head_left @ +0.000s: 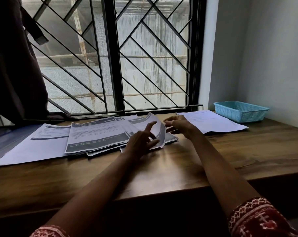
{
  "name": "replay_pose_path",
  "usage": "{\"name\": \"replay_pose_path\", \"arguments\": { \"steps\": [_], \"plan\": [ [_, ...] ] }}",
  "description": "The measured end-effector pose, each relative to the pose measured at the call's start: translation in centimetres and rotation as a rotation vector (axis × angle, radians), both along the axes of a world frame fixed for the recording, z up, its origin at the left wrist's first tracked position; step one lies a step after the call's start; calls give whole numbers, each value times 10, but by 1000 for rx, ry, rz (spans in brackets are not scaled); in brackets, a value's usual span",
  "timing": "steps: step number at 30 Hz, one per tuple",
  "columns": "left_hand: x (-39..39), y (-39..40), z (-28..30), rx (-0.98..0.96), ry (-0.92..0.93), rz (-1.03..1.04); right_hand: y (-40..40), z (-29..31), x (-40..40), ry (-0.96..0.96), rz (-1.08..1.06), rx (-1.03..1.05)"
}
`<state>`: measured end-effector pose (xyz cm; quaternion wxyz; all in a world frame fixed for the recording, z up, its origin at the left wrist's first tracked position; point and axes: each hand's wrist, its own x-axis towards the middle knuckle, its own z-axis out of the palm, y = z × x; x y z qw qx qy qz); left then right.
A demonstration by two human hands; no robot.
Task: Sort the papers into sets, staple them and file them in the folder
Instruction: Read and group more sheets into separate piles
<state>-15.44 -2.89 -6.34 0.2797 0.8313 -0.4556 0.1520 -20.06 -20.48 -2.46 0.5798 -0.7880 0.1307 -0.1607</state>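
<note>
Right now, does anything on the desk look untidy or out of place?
Yes. The middle pile of papers is fanned out unevenly, not squared. One sheet curls up at its right edge beside the left hand. The right hand hovers close by. The stack near the blue basket lies flat.

One head-worn wide view looks forward and down, close over the wooden desk (179, 168), toward the window (114, 57).

A fanned pile of white printed papers with dark header bands (97, 134) lies mid-table, its rightmost sheet (157, 132) curling upward; a separate white stack (211, 122) rests farther right.
</note>
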Motion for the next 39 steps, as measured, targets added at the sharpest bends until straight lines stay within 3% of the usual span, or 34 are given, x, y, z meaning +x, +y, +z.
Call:
{"name": "replay_pose_path", "arguments": {
  "steps": [3, 5, 8, 10, 19, 30, 36, 39],
  "plan": [
    [-9, -3, 1, 127, -146, 12, 0, -2, 1, 3, 37, -20],
    [-14, -5, 1, 221, -278, 39, -1, -4, 4, 26, -48, -66],
    [-17, -9, 3, 248, -418, 91, -10, -9, 7, 182, -247, -469],
    [-15, -9, 3, 268, -503, 120, -12, -14, 6, 292, -245, -666],
    [-13, -5, 7, 380, -418, 185, -13, -8, 5, 134, -201, -463],
    [-7, -9, 4, 383, -317, 262, -10, -4, 13, -10, -234, -578],
    [-15, -5, 8, 323, -305, 222, 4, 2, 5, -96, -10, -90],
    [-11, -6, 8, 275, -315, 276, 4, 2, 9, -67, -6, -65]
  ]
}}
